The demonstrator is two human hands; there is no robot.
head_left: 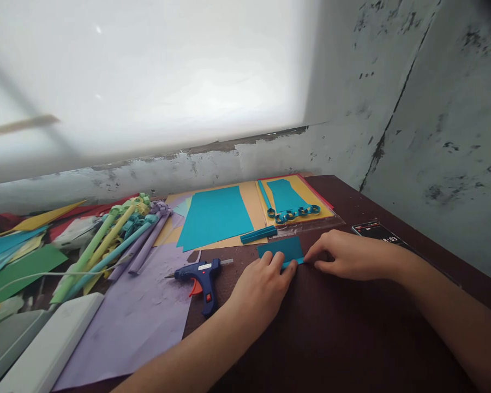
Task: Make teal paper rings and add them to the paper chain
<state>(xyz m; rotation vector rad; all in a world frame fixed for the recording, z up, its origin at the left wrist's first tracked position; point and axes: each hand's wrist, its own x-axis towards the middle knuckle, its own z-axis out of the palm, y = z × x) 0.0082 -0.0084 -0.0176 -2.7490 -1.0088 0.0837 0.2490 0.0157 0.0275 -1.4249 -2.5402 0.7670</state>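
A small rectangle of teal blue paper point(284, 247) lies on the dark table, its near edge turned up in a narrow, lighter fold. My left hand point(265, 278) presses that fold with bent fingers and thumb. At the right end of the fold, my right hand point(337, 254) pinches the paper's corner between thumb and forefinger. Just beyond the paper rests a folded teal strip point(258, 234). A blue hot glue gun point(204, 278) with an orange trigger lies on its side to the left of my left hand, its nozzle pointing left.
Large teal sheets point(216, 215) lie behind, beside a yellow folder point(323, 206) bearing curled teal paper rolls point(297, 214). Rolled paper sticks point(94, 245) and a white box-like object point(53, 344) crowd the left, near a purple sheet point(147, 305). A phone point(376, 229) lies behind my right forearm.
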